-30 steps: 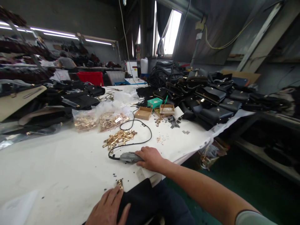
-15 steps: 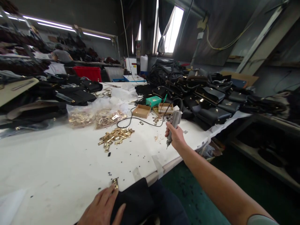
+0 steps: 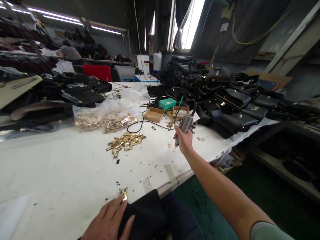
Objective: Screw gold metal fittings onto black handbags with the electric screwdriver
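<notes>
Raised from where it lay near the worktop (image 3: 62, 166) edge, the grey electric screwdriver (image 3: 186, 124) now stands almost upright farther out, tip down just above the surface, with the fingers of the right hand (image 3: 183, 139) wrapped tightly round its body. Its black cord (image 3: 142, 121) loops left past a heap of gold fittings (image 3: 125, 141) and two cardboard trays (image 3: 153, 114). At the near edge the left hand (image 3: 110, 220) rests flat, fingers spread, on a black leather piece (image 3: 145, 213), one fingertip touching a gold clasp (image 3: 123, 194).
</notes>
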`<state>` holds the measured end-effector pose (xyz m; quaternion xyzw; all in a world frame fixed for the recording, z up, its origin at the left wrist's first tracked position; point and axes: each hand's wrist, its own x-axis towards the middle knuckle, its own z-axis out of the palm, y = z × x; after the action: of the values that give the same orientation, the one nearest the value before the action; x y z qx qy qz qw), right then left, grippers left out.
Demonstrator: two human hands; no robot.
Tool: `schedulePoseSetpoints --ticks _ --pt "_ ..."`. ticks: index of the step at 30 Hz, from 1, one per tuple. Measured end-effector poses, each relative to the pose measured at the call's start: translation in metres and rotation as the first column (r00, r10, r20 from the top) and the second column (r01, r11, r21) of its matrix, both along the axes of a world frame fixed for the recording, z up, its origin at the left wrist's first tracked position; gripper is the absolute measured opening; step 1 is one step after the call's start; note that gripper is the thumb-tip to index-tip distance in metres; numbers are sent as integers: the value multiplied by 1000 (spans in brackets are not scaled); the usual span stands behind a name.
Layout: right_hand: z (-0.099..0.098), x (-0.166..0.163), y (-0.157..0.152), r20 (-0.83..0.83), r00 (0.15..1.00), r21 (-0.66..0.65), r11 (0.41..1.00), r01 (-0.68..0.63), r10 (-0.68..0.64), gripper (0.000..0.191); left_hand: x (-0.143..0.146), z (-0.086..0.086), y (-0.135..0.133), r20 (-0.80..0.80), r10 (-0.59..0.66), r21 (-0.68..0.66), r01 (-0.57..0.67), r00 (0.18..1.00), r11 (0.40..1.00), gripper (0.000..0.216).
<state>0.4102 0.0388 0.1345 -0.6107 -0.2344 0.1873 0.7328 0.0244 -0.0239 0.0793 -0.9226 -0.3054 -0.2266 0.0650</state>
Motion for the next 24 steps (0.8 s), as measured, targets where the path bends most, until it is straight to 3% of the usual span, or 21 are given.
schedulePoseSetpoints --ticks 8,17,24 --pt "-10 1 6 7 1000 -42 999 0 1 44 -3 -6 -1 -1 23 -30 -23 1000 999 40" --pt "-12 -1 8 4 1000 -21 1000 -4 4 42 -1 -3 -2 -5 10 51 -10 1000 999 41" --pt "2 -12 3 -46 999 53 998 -26 29 41 1 5 -5 -12 22 22 -22 1000 1000 37"
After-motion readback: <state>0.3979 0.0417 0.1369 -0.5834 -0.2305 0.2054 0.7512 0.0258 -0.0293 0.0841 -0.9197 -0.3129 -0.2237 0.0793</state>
